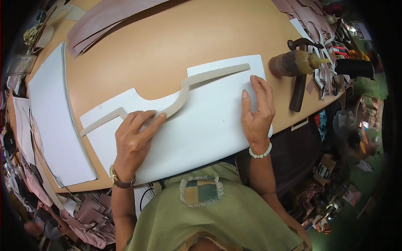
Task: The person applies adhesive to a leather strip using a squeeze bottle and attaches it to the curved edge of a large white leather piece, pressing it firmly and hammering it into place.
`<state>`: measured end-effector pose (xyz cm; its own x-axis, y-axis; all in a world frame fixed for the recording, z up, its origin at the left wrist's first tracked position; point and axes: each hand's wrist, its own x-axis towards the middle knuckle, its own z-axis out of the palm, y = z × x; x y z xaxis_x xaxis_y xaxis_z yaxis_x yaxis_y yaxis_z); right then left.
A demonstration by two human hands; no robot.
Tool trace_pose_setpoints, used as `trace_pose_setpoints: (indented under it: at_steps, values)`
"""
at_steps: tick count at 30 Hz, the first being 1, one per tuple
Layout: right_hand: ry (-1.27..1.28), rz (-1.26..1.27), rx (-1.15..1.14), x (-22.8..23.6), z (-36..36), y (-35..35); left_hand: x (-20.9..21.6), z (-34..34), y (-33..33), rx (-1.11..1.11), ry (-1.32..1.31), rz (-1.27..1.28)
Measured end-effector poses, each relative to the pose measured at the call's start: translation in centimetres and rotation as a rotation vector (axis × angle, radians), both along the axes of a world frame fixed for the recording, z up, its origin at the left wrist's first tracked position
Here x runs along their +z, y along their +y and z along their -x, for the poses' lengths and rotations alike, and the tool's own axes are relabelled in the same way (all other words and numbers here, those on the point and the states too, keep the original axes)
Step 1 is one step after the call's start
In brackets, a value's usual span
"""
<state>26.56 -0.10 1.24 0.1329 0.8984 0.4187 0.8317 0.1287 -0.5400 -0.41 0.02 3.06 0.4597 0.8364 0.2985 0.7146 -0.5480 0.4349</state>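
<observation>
The left hand (133, 136) reaches up from the lower edge, wrist slightly bent, knuckles uppermost, fingers curled forward and to the right. Its fingertips and thumb are on the narrow beige curved strip (181, 99) near its dip; whether they pinch it or merely press it down, I cannot quite tell, as the hand covers that part. The right hand (257, 115) stands on its outer side, fingers slightly bent and pointing away from the body, thumb well apart from them, nothing between; it is near the strip's right end, not touching it.

The strip lies on the large white smooth sheet (201, 121) with a notched far edge. Its long axis runs from lower left to upper right, with 2 fairly straight ends joined by a U-shaped bend that sags toward the body. The right end points at the brown-stained bottle with a yellowish nozzle (293, 63), which lies on the tan tabletop (150, 46).
</observation>
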Motion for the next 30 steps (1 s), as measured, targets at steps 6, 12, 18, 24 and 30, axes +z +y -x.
trace_pose_setpoints:
  at_steps: [6,12,18,24,30]
  values:
    - [0.313,0.075,-0.133,0.2,-0.9,1.4,-0.3,0.2,-0.6,0.010,-0.027,-0.005]
    - [0.299,0.109,-0.139,-1.0,-1.7,2.9,0.3,0.4,-0.8,0.153,-0.013,-0.029]
    - [0.200,0.084,-0.197,-0.6,-2.2,2.7,-0.1,4.8,-4.3,0.958,-0.213,0.080]
    - [0.283,0.103,-0.191,-1.9,-3.8,2.6,-1.1,6.0,-5.3,1.156,-0.181,0.031]
    - [0.408,0.119,-0.135,-0.3,-2.5,3.3,-1.4,7.4,-5.3,1.184,-0.199,0.085]
